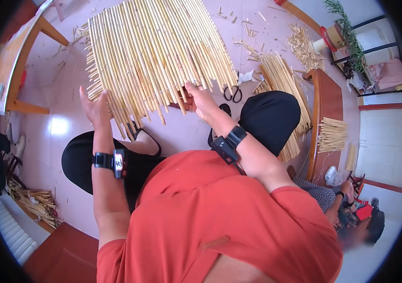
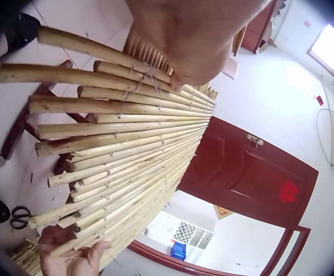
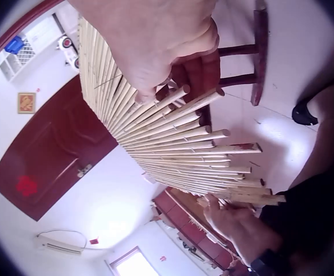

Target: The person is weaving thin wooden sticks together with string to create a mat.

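A mat of pale, thin stalks [image 1: 149,52] tied side by side with thread is tilted up, its uneven near ends toward the person. At the mat's right near edge, the right hand [image 1: 201,101] grips it, thumb on top and fingers underneath. The left hand [image 1: 97,111] is at the left edge. Its thumb lies against the outer stalks, one finger points up outside the edge, and the mat hides part of the hand. In the left wrist view, thread crosses the stalks [image 2: 98,106] near their ends.
Black-handled scissors [image 1: 232,94] lie beyond the right hand. Bundled stalks [image 1: 286,85] lie on the right beside a reddish-brown bench [image 1: 326,99], with offcuts [image 1: 304,47] farther off. A wooden table [image 1: 22,56] stands left. Another person [image 1: 352,207] sits at lower right.
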Tool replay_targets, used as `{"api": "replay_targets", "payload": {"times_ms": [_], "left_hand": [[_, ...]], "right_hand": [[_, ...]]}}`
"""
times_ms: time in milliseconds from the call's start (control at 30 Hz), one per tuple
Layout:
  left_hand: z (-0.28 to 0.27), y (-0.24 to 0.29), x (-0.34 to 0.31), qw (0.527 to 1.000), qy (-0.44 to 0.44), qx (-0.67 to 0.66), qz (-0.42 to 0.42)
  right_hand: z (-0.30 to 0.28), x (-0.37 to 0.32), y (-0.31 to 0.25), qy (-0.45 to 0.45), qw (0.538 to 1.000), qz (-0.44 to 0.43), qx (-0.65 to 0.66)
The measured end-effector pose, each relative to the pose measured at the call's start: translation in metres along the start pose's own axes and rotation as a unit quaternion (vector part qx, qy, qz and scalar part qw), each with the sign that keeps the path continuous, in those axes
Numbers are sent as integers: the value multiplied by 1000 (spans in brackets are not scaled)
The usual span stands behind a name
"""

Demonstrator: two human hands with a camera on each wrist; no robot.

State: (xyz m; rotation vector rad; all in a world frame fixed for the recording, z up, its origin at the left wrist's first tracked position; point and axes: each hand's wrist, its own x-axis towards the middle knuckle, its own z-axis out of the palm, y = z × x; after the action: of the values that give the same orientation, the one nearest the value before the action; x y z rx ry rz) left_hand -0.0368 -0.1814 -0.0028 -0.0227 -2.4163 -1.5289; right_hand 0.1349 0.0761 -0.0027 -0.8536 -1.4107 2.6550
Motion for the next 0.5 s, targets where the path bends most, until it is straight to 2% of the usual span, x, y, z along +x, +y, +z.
{"api": "replay_targets", "payload": {"times_ms": [67,100,133,167,200,233,267,300,333,367,400,433,467,500], "left_hand": [[5,-13,16,992,-21,122,36],[9,-23,26,995,-37,85,35],[14,-29,37,995,-39,92,31],[18,-35,47,986,-96,137,-13],[19,-37,55,971,-149,180,-56],[19,-30,56,970,-148,186,-59],[21,-22,55,954,-77,287,49],[24,-6,52,911,-8,380,158],[27,9,49,845,60,461,265],[28,26,47,878,43,328,346],[33,40,33,964,-84,153,200],[37,56,11,978,-203,-33,37],[37,77,-19,925,-327,-184,-57],[39,92,-47,880,-429,-169,-119]], "right_hand": [[-6,10,15,-45,993,67,-83],[-12,20,28,-50,990,41,-127],[-4,13,20,-51,990,49,-124],[1,3,9,-89,954,61,-279],[2,-3,-2,-127,893,68,-426],[-6,-5,-3,-161,788,-56,-592],[-18,-10,-9,-196,732,-46,-651],[-17,-22,-31,-230,670,-37,-705],[-14,-32,-53,-166,771,36,-614],[-16,-42,-64,-47,906,41,-418],[-30,-37,-64,49,915,-61,-396],[-36,-33,-70,187,831,-198,-485],[-54,-21,-70,223,786,-303,-490],[-66,-13,-70,250,743,-322,-530]]}}
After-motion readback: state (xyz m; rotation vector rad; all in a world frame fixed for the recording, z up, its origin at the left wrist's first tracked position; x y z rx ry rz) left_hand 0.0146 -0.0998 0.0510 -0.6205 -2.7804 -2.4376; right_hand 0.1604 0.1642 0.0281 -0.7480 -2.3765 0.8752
